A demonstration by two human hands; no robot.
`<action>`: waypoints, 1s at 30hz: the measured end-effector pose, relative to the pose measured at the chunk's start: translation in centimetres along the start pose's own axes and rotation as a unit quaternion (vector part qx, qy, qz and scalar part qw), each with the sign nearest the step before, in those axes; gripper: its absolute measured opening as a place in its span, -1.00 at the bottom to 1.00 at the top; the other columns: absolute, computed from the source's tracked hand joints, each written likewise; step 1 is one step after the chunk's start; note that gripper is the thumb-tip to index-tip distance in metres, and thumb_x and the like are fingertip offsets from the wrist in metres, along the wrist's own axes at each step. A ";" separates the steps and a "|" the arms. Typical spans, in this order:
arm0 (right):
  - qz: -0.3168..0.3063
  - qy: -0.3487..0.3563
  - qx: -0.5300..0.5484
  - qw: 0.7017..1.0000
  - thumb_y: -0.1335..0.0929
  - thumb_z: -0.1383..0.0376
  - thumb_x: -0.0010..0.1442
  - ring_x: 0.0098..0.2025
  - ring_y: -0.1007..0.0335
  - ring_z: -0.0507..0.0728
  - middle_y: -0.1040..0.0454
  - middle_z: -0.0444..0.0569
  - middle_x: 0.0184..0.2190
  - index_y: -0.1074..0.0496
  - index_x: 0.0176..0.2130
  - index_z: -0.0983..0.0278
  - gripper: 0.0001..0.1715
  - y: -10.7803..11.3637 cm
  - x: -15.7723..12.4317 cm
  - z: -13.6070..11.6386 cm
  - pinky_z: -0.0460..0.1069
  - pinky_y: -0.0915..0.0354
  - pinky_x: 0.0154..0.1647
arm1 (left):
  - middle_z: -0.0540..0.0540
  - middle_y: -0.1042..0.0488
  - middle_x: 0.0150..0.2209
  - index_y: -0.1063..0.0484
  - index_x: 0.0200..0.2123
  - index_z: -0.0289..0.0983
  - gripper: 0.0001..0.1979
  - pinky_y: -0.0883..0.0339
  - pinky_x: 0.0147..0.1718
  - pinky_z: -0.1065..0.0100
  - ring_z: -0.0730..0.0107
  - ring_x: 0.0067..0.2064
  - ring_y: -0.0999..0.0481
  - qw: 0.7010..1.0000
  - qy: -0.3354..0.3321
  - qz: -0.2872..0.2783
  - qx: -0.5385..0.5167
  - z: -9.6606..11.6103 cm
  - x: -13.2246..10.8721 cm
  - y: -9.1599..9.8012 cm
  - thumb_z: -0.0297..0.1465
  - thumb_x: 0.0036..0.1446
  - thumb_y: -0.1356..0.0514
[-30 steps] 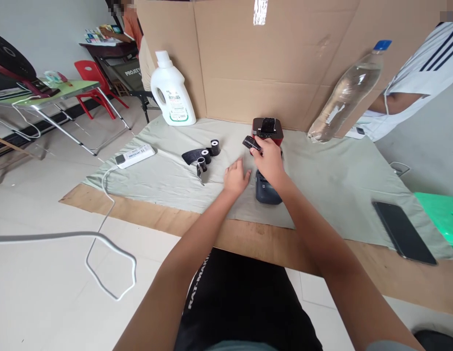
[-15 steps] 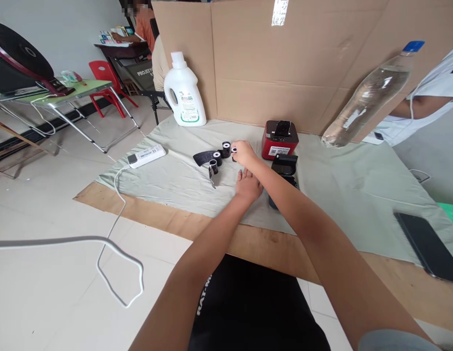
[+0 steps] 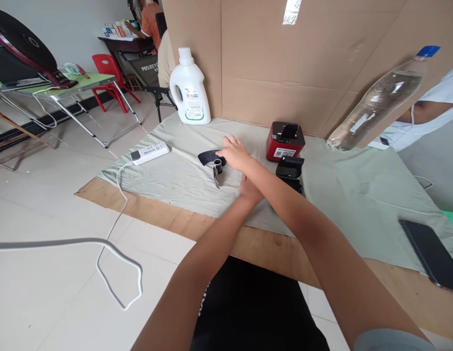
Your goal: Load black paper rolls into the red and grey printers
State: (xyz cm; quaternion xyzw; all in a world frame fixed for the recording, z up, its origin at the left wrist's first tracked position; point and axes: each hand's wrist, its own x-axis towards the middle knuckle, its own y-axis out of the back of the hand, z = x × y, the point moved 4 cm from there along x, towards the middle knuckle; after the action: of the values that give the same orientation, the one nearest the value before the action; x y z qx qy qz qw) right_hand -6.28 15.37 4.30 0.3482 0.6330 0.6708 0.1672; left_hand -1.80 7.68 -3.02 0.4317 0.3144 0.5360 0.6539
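Note:
My right hand (image 3: 234,154) reaches over the black rolls, its fingers apart and stretched out; I see nothing held in it. Just left of its fingers a curved black strip (image 3: 208,157) lies on the cloth. A small black roll (image 3: 217,166) with a loose, shiny tail stands in front of that strip. Other rolls are hidden behind the hand. My left hand (image 3: 251,189) is low over the cloth, crossed by my right forearm, so its fingers are mostly hidden. To the right are a small red-and-black box-shaped device (image 3: 285,142) and an open black case (image 3: 290,170).
A white jug (image 3: 192,92) and a power strip (image 3: 150,152) are on the left. At right, a clear bottle (image 3: 380,100) leans against the cardboard (image 3: 277,58), and a phone (image 3: 431,253) lies near the edge. Other people are behind and to the right.
My right hand has shifted left and spread its fingers, covering rolls that showed before. My left hand has drawn under the right forearm. The view has shifted slightly.

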 end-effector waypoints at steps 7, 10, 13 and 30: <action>0.041 0.022 0.049 0.998 -0.37 0.41 0.26 0.11 -0.21 0.31 -0.44 0.14 0.04 -0.51 -0.01 0.29 -0.72 1.2 -0.4 1.2 0.13 -0.19 0.08 | -0.22 -0.10 0.49 -0.15 0.44 -0.26 -0.36 0.15 0.52 -0.08 -0.02 0.54 0.02 0.999 0.039 -0.017 -0.014 0.0 0.2 -0.1 -0.23 0.37 -0.10; 0.151 -0.023 0.121 0.981 -0.37 0.32 0.28 0.07 -0.28 0.30 -0.50 0.11 -0.02 -0.46 0.01 0.29 -0.71 4.5 -3.1 2.5 0.14 -0.22 0.10 | -0.26 -0.25 0.42 -0.28 0.36 -0.29 -0.42 0.02 0.48 -0.06 -0.03 0.48 -0.16 0.999 0.039 0.028 -0.014 0.0 0.3 0.3 -0.25 0.32 -0.15; 0.215 -0.077 0.133 0.964 -0.38 0.28 0.27 0.03 -0.34 0.31 -0.53 0.08 -0.09 -0.47 -0.01 0.25 -0.72 8.1 -7.9 3.9 0.16 -0.27 0.08 | -0.23 -0.56 0.12 -0.53 0.05 -0.27 -0.69 -0.29 0.28 0.02 0.04 0.21 -0.49 0.993 -0.003 0.105 -0.048 0.5 0.1 1.4 -0.34 0.31 -0.15; 0.105 -0.179 0.087 0.974 -0.41 0.30 0.14 -0.18 -0.37 0.27 -0.55 -0.01 -0.38 -0.44 -0.44 0.19 -0.89 14.3 -20.6 2.9 0.18 -0.20 -0.02 | -0.18 -0.60 -0.08 -0.39 0.21 -0.18 -0.60 -0.50 -0.08 0.16 0.26 -0.13 -0.58 0.888 -0.291 0.295 -0.198 3.6 -3.4 4.8 -0.20 0.39 -0.14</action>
State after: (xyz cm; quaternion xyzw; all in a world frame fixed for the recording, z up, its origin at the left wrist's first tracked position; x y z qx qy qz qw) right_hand 13.21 1.71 12.71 0.5405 0.6087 0.5538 0.1751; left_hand -1.49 3.82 2.68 0.5028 -0.1445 0.6058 0.5995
